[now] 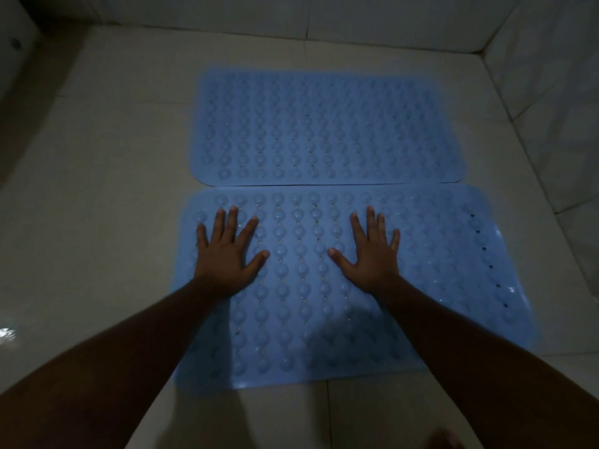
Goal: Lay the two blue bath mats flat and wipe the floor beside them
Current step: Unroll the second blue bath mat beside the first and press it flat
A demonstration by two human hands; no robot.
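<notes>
Two blue bath mats with rows of round suction bumps lie flat on the pale tiled floor, long edges side by side. The far mat (324, 128) touches or slightly overlaps the near mat (301, 303) along their shared edge. My left hand (227, 254) presses palm down on the left part of the near mat, fingers spread. My right hand (372, 254) presses palm down near the mat's middle, fingers spread too. Neither hand holds anything. No cloth is in view.
Pale floor tiles (113, 189) spread to the left of the mats. A tiled wall (551, 92) rises at the right and another along the back. A white fixture (16, 43) stands at the far left. A toe (445, 439) shows at the bottom edge.
</notes>
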